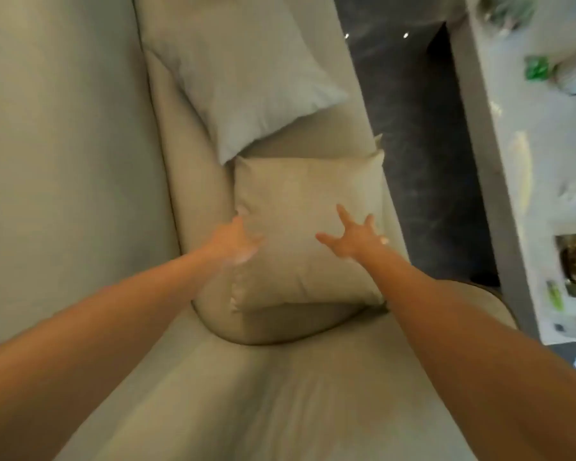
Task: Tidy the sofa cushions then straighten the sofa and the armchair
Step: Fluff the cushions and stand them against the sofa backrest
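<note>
Over the beige cushion (308,227), both hands, fingers (343,214) spread.

Beige cushion (306,227) flat on sofa seat (280,394) — grey cushion (246,81) beyond, tilted.

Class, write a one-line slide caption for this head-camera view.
Both hands, left and right, reach with spread fingers for the beige cushion on the sofa.
</note>
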`<state>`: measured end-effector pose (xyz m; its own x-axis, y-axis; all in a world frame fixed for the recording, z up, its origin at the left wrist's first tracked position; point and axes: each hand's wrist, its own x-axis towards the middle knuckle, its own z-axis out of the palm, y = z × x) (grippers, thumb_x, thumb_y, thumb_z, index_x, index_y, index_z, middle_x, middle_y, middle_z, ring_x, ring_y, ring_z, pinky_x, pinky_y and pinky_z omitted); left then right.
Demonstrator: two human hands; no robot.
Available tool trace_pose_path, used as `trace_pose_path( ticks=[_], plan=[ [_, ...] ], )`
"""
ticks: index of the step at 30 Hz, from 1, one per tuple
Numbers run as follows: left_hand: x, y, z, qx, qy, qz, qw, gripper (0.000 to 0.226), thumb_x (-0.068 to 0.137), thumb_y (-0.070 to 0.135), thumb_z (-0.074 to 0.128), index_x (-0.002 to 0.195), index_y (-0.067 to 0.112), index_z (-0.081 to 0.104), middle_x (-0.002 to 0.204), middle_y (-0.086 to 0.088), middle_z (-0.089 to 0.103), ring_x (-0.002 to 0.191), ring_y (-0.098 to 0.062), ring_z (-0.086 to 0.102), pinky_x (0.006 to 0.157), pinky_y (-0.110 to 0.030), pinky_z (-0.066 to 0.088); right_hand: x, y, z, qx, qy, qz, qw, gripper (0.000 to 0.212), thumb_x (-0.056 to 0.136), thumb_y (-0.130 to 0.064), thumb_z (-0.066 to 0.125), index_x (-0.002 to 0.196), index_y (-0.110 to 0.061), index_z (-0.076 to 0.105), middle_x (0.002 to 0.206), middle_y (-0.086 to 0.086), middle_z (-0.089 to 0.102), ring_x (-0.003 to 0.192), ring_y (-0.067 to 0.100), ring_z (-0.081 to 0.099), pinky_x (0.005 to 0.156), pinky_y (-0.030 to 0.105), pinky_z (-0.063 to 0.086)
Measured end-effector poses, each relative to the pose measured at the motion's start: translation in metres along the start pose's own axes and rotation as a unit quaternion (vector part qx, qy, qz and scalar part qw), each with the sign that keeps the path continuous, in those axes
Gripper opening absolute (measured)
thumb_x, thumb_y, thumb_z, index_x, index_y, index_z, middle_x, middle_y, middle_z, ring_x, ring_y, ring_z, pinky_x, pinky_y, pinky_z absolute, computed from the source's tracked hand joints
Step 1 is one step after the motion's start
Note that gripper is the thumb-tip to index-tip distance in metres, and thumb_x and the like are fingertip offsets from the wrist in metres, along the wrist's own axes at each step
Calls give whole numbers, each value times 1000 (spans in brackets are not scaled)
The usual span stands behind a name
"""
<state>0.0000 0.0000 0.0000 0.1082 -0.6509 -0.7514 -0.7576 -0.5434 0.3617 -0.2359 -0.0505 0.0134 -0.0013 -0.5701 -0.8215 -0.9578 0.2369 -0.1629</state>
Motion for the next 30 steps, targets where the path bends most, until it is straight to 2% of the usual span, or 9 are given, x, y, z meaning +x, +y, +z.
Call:
trace_pose_path(
  ticks=[2,4,6,9,12,16,22,26,30],
  plan=[
    [40,-2,10,-81,52,-37,995,73,86,56,62,144,20,37,133,-7,59,122,-33,54,93,-36,48,36,8,8,89,25,19,996,94,79,-80,46,153,-47,-1,165,19,-10,151,39,-4,119,63,9],
    [71,0,23,-144,56,-59,986,97,80,58,69,153,19,19,146,-9,49,132,-33,46,109,-42,40,62,22,24,143,38,30,989,92,74,-85,45,150,-55,1,166,15,-9,152,38,-1,120,62,7],
    [99,5,46,-195,58,-63,977,115,76,56,74,156,22,-2,155,-8,39,138,-30,41,115,-41,33,85,36,35,171,49,32,984,91,69,-89,44,145,-63,0,165,13,-12,151,40,7,120,62,6],
    [125,9,72,-194,106,-78,972,120,74,63,71,153,30,-14,157,-15,31,140,-36,35,117,-43,29,112,47,29,209,52,21,976,90,66,-88,49,141,-68,3,166,9,-15,149,41,17,120,62,13],
    [135,7,73,-197,85,-91,972,120,74,66,68,150,36,-20,159,-15,25,141,-38,32,118,-48,26,116,45,21,203,27,14,979,89,70,-84,51,143,-66,3,165,9,-16,147,43,20,119,62,15],
    [133,2,65,-196,64,-98,974,118,74,66,69,150,41,-18,158,-15,24,141,-38,31,117,-48,27,115,39,21,198,47,16,979,88,74,-80,53,146,-61,6,165,13,-12,147,43,21,119,63,14],
    [64,27,42,-190,145,-46,970,94,82,38,74,155,26,17,151,-17,36,136,-37,38,117,-42,29,66,30,37,247,121,25,961,84,76,-77,55,148,-57,18,164,12,10,148,38,17,119,57,19],
    [-30,36,-4,-119,216,-14,969,93,85,39,70,156,25,12,147,-14,32,133,-33,40,109,-33,32,20,11,40,370,23,6,929,76,84,-63,57,151,-43,27,159,8,34,143,33,34,116,45,27],
    [-106,-2,-69,-22,270,-26,962,91,83,41,66,154,24,12,133,-14,35,112,-41,52,94,-37,41,-29,-71,66,468,-98,-39,877,64,91,-52,54,150,-36,35,158,-4,37,141,21,39,116,50,32]
  ],
)
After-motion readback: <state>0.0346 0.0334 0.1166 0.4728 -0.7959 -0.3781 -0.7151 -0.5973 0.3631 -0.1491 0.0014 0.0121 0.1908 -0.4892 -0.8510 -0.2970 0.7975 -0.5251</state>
